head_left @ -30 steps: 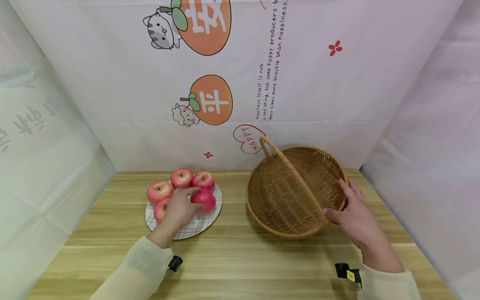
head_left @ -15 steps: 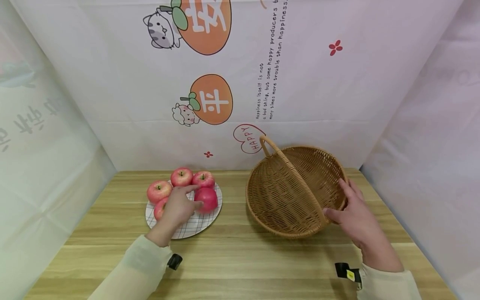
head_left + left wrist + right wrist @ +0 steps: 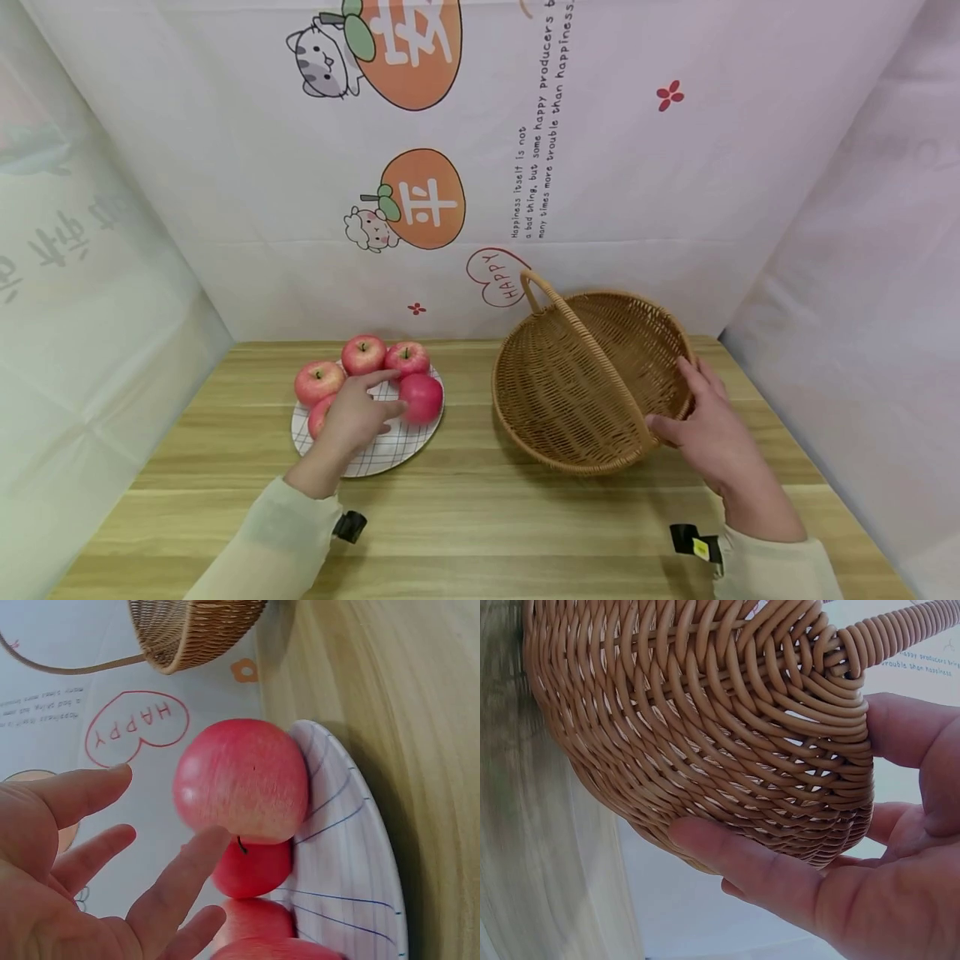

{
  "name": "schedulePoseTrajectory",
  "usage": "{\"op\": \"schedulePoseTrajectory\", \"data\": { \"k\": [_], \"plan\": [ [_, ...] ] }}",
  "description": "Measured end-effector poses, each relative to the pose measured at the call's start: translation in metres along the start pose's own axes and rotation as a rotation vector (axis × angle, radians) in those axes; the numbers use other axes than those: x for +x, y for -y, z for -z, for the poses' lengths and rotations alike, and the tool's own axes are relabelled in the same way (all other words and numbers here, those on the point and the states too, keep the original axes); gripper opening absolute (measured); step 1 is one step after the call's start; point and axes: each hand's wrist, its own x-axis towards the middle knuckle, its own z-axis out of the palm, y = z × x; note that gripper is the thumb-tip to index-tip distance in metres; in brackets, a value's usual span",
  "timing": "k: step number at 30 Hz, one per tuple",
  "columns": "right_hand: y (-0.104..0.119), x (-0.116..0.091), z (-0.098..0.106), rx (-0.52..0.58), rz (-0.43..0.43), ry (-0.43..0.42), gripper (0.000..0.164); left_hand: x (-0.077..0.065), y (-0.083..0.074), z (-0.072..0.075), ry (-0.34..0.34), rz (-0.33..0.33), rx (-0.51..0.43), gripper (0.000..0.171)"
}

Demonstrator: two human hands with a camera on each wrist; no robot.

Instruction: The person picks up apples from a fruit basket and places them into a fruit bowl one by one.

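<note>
A plaid white plate [image 3: 386, 457] carries several red apples. The rightmost apple [image 3: 423, 398] rests on the plate's right side, just past the fingertips of my left hand [image 3: 354, 418]. In the left wrist view, the left hand [image 3: 67, 892] spreads its fingers around one side of this apple [image 3: 244, 776], without gripping it. My right hand [image 3: 716, 446] holds the right rim of a brown wicker basket [image 3: 570, 408], which tilts toward me with nothing inside. In the right wrist view, the thumb and fingers of the right hand [image 3: 877, 900] straddle the basket's rim [image 3: 847, 765].
Behind the other apples [image 3: 365, 356] stands a white printed cloth [image 3: 622, 192], close to the wooden table's [image 3: 480, 525] back edge. The basket's arched handle [image 3: 581, 337] leans toward the cloth. White cloths also hang on the left and right.
The rightmost apple has moved a little to the right on the plate, and my left fingers have come away from it. My right hand and the basket have stayed still.
</note>
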Motion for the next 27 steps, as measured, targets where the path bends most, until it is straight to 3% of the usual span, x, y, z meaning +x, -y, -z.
{"op": "schedulePoseTrajectory", "data": {
  "k": [5,11,18,23,27],
  "plan": [
    [-0.004,-0.002,0.003,-0.017,0.003,0.029,0.105,-0.007,-0.001,0.004,-0.013,-0.032,0.059,0.057],
    [-0.01,-0.002,0.01,0.004,-0.016,0.048,0.102,-0.021,-0.009,0.007,-0.076,-0.118,0.206,0.056],
    [-0.021,-0.003,0.013,0.14,-0.012,0.068,0.09,-0.04,-0.018,-0.001,-0.165,-0.223,0.356,0.056],
    [-0.023,-0.006,0.016,0.039,-0.012,0.059,0.084,-0.047,-0.024,-0.011,-0.173,-0.249,0.433,0.051],
    [-0.016,-0.01,0.018,0.03,0.025,0.056,0.078,-0.051,-0.027,-0.017,-0.16,-0.242,0.527,0.05]
  ]
}}
